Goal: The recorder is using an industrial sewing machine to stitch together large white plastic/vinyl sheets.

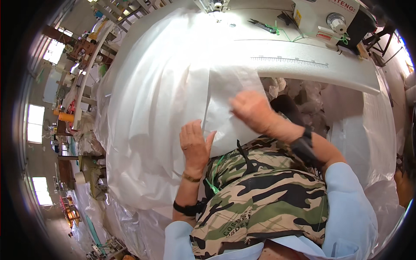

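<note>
Over the front of the white sewing tabletop (312, 71), a translucent white plastic-like sheet (151, 108) lies in loose folds. The left hand (195, 145) is over the sheet, fingers extended; the right hand (253, 110) (motion-blurred) is near its right edge, fingers curled, grip undeterminable.

The sheet (147, 108) is showing milky, translucent white. The apron (268, 203) is displaying camouflage in green, black and tan, the sleeves (349, 208) are showing plain light blue, and the armband (303, 146) is appearing black.
</note>
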A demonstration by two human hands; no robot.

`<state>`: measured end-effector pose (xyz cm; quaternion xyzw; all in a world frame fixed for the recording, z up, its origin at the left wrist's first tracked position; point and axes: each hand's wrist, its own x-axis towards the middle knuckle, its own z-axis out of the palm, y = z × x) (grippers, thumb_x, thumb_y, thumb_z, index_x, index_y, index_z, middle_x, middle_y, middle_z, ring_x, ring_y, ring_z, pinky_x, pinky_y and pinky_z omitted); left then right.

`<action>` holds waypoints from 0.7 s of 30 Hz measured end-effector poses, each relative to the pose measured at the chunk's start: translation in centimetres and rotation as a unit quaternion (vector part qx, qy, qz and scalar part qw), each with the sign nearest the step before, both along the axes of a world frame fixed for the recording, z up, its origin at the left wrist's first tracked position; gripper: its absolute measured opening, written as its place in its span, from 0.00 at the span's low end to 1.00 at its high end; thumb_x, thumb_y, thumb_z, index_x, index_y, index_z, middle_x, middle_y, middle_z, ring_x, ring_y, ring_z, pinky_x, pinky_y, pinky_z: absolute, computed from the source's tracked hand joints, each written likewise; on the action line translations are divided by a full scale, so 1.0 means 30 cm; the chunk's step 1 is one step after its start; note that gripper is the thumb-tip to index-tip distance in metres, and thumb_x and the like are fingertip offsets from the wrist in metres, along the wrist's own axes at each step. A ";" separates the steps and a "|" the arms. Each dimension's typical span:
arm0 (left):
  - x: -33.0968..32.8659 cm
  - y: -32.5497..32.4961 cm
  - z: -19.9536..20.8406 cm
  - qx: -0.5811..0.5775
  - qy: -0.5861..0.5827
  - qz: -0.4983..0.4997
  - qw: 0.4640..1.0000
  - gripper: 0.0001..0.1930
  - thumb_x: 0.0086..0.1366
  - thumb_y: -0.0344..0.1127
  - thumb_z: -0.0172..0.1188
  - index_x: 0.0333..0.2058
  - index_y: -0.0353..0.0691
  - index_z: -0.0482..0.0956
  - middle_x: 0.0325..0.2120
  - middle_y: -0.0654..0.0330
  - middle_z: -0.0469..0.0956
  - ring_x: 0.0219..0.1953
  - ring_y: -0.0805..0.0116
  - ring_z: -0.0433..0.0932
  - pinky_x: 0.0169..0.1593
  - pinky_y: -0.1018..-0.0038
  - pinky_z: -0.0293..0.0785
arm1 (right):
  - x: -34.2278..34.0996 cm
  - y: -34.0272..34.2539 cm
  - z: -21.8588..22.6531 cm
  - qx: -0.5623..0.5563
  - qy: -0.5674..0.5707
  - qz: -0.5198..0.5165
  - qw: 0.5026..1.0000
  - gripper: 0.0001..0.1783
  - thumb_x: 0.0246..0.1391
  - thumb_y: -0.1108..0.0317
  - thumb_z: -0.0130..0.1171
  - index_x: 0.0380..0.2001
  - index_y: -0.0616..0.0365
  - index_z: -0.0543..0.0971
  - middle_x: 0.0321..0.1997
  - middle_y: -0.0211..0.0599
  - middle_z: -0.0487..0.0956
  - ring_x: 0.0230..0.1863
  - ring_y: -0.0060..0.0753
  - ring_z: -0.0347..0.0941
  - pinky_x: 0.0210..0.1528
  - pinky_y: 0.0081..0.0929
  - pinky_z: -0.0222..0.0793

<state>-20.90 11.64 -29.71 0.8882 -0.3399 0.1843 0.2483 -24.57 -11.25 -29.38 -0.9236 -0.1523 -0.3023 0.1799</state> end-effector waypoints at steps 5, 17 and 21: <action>0.040 0.106 -0.175 0.117 0.013 0.069 0.991 0.11 0.57 0.25 0.56 0.40 0.36 0.75 0.37 0.49 0.74 0.39 0.47 0.73 0.41 0.60 0.70 | -0.071 0.023 -0.288 -0.107 0.378 0.109 0.913 0.12 0.51 0.62 0.57 0.29 0.59 0.81 0.30 0.47 0.78 0.31 0.46 0.76 0.37 0.41 0.70; 0.184 0.300 0.381 -0.374 0.259 -0.018 0.890 0.08 0.70 0.32 0.53 0.31 0.38 0.75 0.27 0.70 0.74 0.30 0.83 0.70 0.36 0.84 0.66 | 0.336 -0.029 0.174 0.647 0.206 0.039 0.733 0.25 0.62 0.66 0.49 0.58 0.73 0.66 0.53 0.50 0.75 0.38 0.34 0.81 0.38 0.25 0.76; 0.201 0.226 0.526 -0.389 0.246 0.004 0.888 0.09 0.70 0.33 0.53 0.30 0.37 0.74 0.24 0.72 0.70 0.28 0.84 0.65 0.33 0.84 0.63 | 0.382 0.006 0.281 0.753 0.213 0.004 0.623 0.30 0.63 0.73 0.44 0.63 0.78 0.53 0.62 0.56 0.65 0.41 0.42 0.81 0.34 0.26 0.80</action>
